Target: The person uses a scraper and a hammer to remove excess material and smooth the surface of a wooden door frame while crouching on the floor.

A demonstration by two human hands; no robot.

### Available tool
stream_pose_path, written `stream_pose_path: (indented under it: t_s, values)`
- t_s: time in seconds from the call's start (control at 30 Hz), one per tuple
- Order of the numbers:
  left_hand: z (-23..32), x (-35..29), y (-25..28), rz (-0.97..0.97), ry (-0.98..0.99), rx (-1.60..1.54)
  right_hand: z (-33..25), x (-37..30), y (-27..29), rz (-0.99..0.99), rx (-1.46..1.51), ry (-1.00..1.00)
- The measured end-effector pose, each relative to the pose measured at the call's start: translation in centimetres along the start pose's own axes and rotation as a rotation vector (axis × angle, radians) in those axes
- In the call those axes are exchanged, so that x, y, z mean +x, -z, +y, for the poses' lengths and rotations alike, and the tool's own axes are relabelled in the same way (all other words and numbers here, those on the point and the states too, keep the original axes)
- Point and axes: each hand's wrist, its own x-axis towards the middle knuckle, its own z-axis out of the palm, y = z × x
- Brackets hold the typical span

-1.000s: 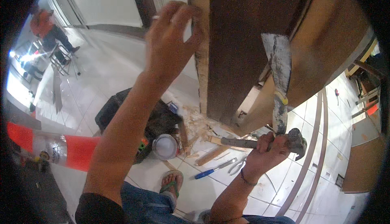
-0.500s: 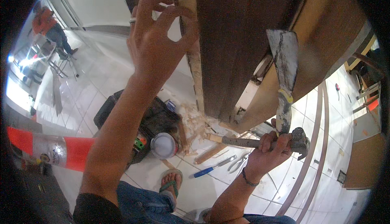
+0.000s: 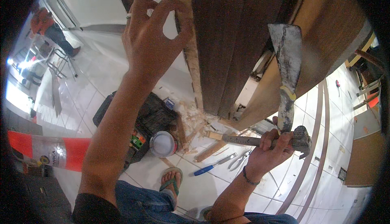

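My left hand (image 3: 148,33) is raised against the bare wood edge (image 3: 185,4) of a dark brown door frame (image 3: 227,41). Its thumb and forefinger curve into a ring, with the tips pressed together at that edge; whatever lies between them is too small to make out. Lower right, my right hand (image 3: 271,153) is closed round both a hammer (image 3: 241,141) and a putty knife (image 3: 286,98). The hammer lies crosswise, its head (image 3: 301,140) beyond my fingers. The putty knife stands upright from the same grip, its stained blade pointing up in front of the wood.
On the tiled floor lie a blue-handled chisel (image 3: 215,164), pliers (image 3: 239,161), wood shavings (image 3: 191,122) and wood strips (image 3: 211,151). A black tool bag (image 3: 156,114) and a round can (image 3: 162,144) are nearby. Left are a red-white cone (image 3: 75,153) and a distant person (image 3: 53,29).
My left hand has shifted slightly up and left along the wood edge, keeping its ring shape. The hammer and putty knife stay in my right hand, almost unmoved.
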Motion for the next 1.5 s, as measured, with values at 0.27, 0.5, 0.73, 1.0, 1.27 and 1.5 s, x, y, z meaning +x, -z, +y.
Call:
stream_pose_path:
  t_s: [0.27,0.5,0.73,1.0,1.27,1.5]
  values:
    - [-0.5,-0.2,0.1,-0.015,-0.036,0.04,-0.2,-0.3,-0.2,0.065,-0.027,-0.024]
    - [-0.1,-0.2,0.1,0.026,-0.015,-0.009,-0.6,-0.4,-0.2,-0.004,0.057,-0.063]
    - [-0.2,0.1,-0.5,0.039,-0.03,-0.002,0.2,0.3,0.6,-0.012,-0.036,0.003]
    - [-1.3,0.2,-0.1,-0.015,0.064,-0.068,2.3,0.1,1.2,0.191,-0.187,0.07]
    - [0.2,-0.3,0.6,0.009,0.082,-0.189,1.9,1.3,5.1,-0.118,-0.797,0.395]
    - [0.4,0.0,0.8,0.109,-0.006,-0.093,2.1,1.1,3.0,0.145,-0.231,-0.061]
